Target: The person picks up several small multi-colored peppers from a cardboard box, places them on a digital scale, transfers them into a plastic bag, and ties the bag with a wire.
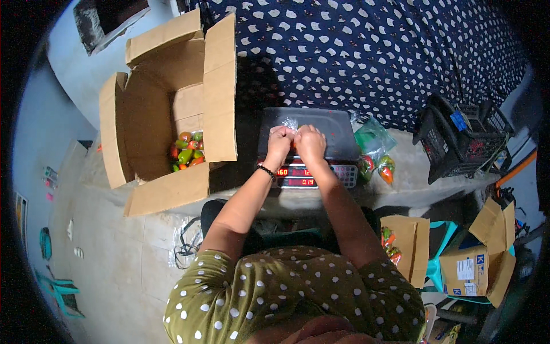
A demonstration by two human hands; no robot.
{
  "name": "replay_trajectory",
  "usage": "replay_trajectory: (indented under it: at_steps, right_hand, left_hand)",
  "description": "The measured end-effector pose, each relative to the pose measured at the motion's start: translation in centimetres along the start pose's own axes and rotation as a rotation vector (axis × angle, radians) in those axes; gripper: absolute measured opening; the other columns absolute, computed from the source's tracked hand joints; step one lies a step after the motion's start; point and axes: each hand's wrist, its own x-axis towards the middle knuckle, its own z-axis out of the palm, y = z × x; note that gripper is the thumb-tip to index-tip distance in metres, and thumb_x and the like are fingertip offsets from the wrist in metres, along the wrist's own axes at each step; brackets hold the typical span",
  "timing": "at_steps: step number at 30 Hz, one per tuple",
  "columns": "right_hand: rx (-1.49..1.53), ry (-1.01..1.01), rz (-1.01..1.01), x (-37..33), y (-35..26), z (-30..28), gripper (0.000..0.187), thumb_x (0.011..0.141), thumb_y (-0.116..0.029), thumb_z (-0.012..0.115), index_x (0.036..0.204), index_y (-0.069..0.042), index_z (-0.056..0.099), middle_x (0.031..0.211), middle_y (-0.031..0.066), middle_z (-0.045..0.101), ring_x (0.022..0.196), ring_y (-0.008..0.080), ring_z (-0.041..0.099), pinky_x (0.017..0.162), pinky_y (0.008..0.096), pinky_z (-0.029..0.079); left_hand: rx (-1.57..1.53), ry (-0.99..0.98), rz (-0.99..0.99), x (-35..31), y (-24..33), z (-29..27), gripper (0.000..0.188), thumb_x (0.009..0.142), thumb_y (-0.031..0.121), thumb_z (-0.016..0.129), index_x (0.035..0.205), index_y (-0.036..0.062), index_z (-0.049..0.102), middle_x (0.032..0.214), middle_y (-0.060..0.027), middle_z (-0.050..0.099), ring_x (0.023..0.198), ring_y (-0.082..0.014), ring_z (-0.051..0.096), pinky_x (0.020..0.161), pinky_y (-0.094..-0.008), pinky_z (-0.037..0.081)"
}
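A digital scale (pixel 337 127) with a dark flat platform and a red lit display stands in front of me. Over its platform, my left hand (pixel 279 144) and my right hand (pixel 310 143) meet, with the fingers of both pinched together. Between them they grip the gathered top of a clear plastic bag (pixel 290 123), which sticks up past my fingertips. A bit of orange shows between the hands; the rest of the bag is hidden under them. A dark beaded bracelet circles my left wrist. To the right of the scale lie clear bags of red, green and orange peppers (pixel 387 170).
At the left stands a large open cardboard box (pixel 221 86) with loose peppers (pixel 186 150) inside. A black plastic crate (pixel 455 140) sits at the right. Lower right are a smaller box (pixel 413 246) with bagged peppers and another open carton (pixel 467 269). A patterned dark cloth (pixel 366 51) hangs behind.
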Motion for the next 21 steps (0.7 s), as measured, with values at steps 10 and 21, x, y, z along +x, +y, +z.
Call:
replay_trajectory:
  at_steps: [10,21]
  right_hand:
    - [0.068,0.047,0.021,-0.3,0.5,0.7,0.014,0.069,-0.018,0.061,0.074,-0.006,0.055,0.077,0.0118,0.057,0.072,0.0310,0.056,0.063,0.0422,0.045]
    - [0.359,-0.053,0.217,-0.3,0.8,1.1,0.013,0.068,-0.008,0.059,0.080,-0.004,0.056,0.069,0.0107,0.061,0.063,0.0219,0.060,0.060,0.0316,0.047]
  left_hand:
    - [0.053,-0.030,-0.039,0.4,-0.4,0.3,0.014,0.075,0.010,0.055,0.075,-0.0024,0.062,0.083,-0.0115,0.057,0.082,-0.0191,0.051,0.078,-0.0294,0.039]
    - [0.063,-0.049,-0.154,0.8,-1.6,-0.4,0.019,0.076,0.014,0.056,0.084,-0.0036,0.060,0.100,-0.0136,0.050,0.089,-0.0221,0.051,0.077,-0.0287,0.040]
